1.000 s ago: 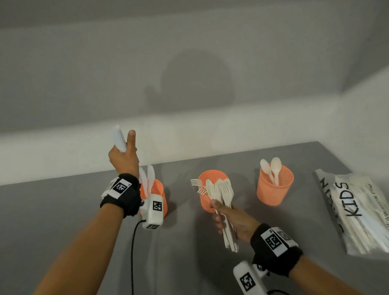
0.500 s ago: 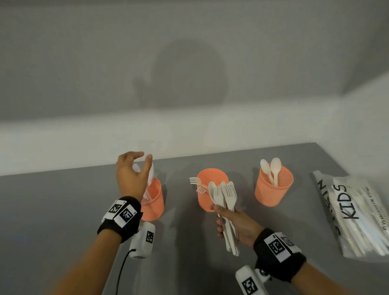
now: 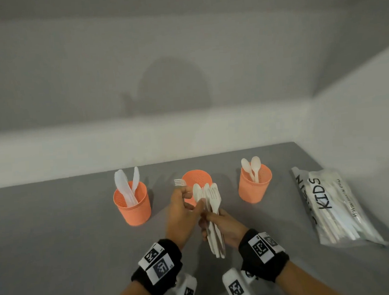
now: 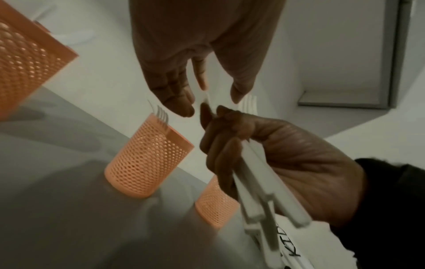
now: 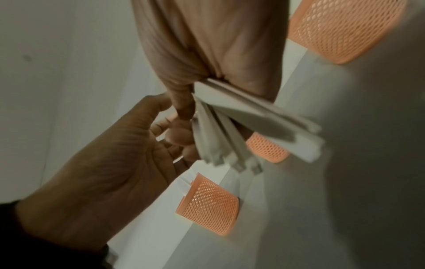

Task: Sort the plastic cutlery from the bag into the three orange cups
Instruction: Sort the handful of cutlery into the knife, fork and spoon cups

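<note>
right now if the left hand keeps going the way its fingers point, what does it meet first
Probably the bundle of cutlery gripped in the right hand. The left hand fingers already reach the nearest piece; contact is unclear. The middle cup stands behind.

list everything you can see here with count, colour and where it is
cups: three, orange, perforated, in a row on the table
knives: at least two, white, upright in the left cup
fork: one visible, white, sticking out of the middle cup
spoons: two, white, upright in the right cup
cutlery bundle: several pieces, white, in front of the middle cup
bag: one, clear with black KIDS lettering, on the table's right side, white cutlery inside
table: one, grey
wristbands: two, black with tag markers
right hand: grips the bundle's handles
left hand: pinches one piece in the bundle
</note>
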{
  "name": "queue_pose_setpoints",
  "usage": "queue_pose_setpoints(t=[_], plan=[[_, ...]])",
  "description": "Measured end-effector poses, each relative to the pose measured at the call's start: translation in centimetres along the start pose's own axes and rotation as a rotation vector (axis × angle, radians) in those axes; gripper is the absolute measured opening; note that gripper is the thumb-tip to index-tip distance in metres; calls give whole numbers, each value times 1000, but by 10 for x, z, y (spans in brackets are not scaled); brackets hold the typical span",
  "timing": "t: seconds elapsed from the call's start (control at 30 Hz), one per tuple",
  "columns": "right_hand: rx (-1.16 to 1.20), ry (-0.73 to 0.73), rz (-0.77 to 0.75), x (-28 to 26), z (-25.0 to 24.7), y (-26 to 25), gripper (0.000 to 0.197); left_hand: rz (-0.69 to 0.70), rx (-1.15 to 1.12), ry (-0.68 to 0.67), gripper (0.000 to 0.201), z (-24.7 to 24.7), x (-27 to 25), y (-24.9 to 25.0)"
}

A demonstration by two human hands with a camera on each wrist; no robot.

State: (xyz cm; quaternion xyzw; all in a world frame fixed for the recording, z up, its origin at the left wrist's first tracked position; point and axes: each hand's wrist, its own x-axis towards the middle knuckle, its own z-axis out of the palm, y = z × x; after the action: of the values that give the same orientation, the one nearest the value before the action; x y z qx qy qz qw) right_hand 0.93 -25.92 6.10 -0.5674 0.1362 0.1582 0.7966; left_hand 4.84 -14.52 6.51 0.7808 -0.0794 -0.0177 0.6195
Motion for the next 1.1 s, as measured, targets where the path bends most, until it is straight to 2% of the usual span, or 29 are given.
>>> queue_pose_setpoints(t=[0.1, 0.23, 0.37, 0.57, 0.63, 0.7, 0.73, 0.8, 1.0, 1.1], plan=[[-47, 72, -12, -6, -4, 2, 23, 15, 73, -38, 21, 10, -7, 2], [-63, 94, -25, -16, -3, 2, 28, -59, 179, -40, 14, 17, -8, -1], [11, 87, -7, -20, -8, 5, 20, -87, 221, -32, 22, 21, -7, 2], [72, 113, 19, -19, -16, 8, 13, -121, 96, 111, 21, 18, -2, 5], [95, 140, 21, -17, -19, 8, 14, -133, -27, 196, 19, 16, 4, 10], [100, 157, 23, -15, -20, 8, 20, -167, -215, 220, 14, 13, 10, 17], [95, 156, 22, -15, -20, 8, 22, -176, -285, 210, 11, 13, 12, 21], [76, 139, 20, -14, -18, 8, 25, -162, -280, 165, 9, 13, 14, 23], [-35, 105, 23, -13, -15, 5, 24, -89, -149, -174, 7, 25, -4, 21], [-125, 100, 13, -16, -13, 4, 28, -48, -146, -212, 17, 31, -10, 15]])
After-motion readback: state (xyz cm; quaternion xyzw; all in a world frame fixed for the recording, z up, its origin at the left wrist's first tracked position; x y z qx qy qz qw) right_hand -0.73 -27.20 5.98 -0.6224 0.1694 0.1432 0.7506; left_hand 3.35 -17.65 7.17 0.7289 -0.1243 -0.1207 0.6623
